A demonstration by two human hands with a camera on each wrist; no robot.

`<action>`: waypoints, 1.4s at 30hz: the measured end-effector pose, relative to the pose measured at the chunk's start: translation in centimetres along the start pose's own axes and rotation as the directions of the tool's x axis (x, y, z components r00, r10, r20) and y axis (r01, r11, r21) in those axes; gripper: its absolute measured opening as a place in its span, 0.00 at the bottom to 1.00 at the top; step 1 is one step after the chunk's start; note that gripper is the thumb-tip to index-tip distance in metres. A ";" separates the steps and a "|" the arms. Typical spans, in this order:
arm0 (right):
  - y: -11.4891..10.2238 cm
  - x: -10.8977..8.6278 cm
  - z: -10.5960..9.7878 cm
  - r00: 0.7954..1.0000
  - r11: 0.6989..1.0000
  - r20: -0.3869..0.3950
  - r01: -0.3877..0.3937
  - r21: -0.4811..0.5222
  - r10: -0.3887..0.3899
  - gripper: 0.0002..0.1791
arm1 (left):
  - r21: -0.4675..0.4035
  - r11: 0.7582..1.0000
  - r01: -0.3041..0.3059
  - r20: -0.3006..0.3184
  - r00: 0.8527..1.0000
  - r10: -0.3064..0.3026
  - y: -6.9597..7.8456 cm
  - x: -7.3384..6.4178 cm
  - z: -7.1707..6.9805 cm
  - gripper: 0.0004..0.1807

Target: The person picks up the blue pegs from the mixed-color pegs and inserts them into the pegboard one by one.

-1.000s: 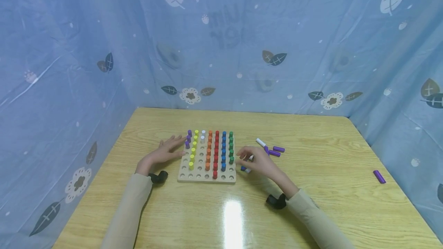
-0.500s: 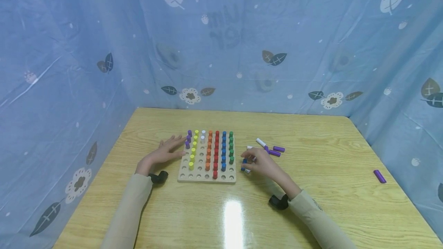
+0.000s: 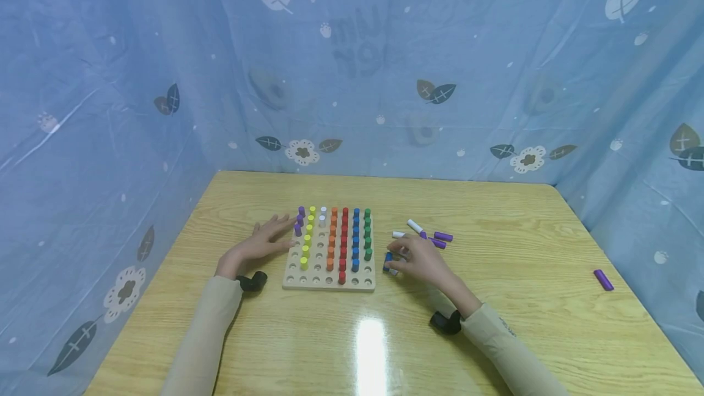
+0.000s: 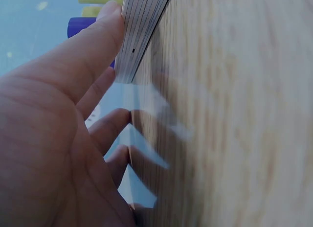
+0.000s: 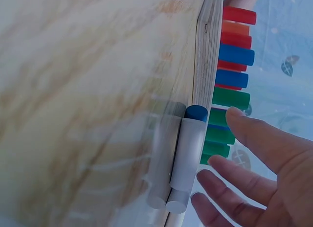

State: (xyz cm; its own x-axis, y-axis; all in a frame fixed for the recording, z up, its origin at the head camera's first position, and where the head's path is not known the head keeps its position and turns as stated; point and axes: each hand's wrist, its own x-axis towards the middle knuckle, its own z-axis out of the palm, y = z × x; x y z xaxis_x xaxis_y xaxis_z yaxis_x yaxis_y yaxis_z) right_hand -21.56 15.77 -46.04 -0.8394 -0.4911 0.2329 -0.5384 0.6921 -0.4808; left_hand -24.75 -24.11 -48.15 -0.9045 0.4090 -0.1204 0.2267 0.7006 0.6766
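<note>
A wooden pegboard point(image 3: 308, 284) stands on the table with rows of yellow, orange, red, blue and green pegs, plus a few purple and white ones. At the board's left edge rests my left hand point(image 3: 257, 248); its index finger and thumb touch the side, as the left wrist view shows. My right hand point(image 3: 420, 260) hovers right of the board with fingers apart and slightly bent, nothing between them. Beneath it lie a loose blue peg point(image 3: 388, 261) and a white peg point(image 5: 188, 151); the hand partly hides them in the head view.
Beyond the right hand lie a white peg point(image 3: 415, 227) and several purple pegs, among them a purple peg point(image 3: 443, 236). A lone purple peg point(image 3: 603, 280) lies near the table's right side. A blue curtain point(image 3: 374, 109) hangs behind the wooden table point(image 3: 286, 347).
My right hand has shifted slightly right, away from the board's edge, uncovering more of the loose blue peg and a white peg. The left hand stays in place.
</note>
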 end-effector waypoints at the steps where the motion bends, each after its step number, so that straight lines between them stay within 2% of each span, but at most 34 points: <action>1: 0.0 0.0 0.0 1.000 1.000 -0.002 -0.003 -0.012 0.003 0.19 | 0.000 1.000 0.000 -0.002 1.000 0.000 0.0 0.0 0.0 0.39; 5: -0.1 0.0 0.0 1.000 0.998 -0.001 -0.016 -0.057 0.016 0.19 | 0.007 1.000 -0.018 -0.010 1.000 0.018 -0.1 0.0 0.0 0.39; 16: -0.3 0.0 0.4 0.998 0.990 0.010 -0.065 -0.124 0.067 0.21 | 0.006 1.000 -0.016 -0.011 1.000 0.016 -0.1 0.0 0.1 0.39; 30: -0.5 0.3 0.8 0.999 0.987 0.027 -0.024 -0.160 0.029 0.22 | -0.012 1.000 0.007 -0.002 1.000 -0.007 0.1 -0.1 0.0 0.38; 36: -0.6 0.4 0.8 0.998 0.994 0.034 -0.055 -0.095 0.058 0.20 | -0.024 1.000 0.013 0.001 1.000 -0.013 0.3 -0.1 0.0 0.38; 42: -0.8 0.4 0.5 0.999 1.000 0.026 -0.024 0.014 0.024 0.21 | -0.015 1.000 0.000 -0.005 1.000 0.000 0.3 -0.2 0.0 0.38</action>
State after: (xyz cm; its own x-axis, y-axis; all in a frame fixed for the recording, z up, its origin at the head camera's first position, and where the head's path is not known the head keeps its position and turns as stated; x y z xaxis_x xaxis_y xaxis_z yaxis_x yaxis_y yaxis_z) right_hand -21.41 14.82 -46.00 -0.8497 -0.4882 0.1992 -0.5168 0.6964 -0.4980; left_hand -24.53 -23.95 -47.97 -0.9065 0.4060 -0.1163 0.2217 0.6919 0.6871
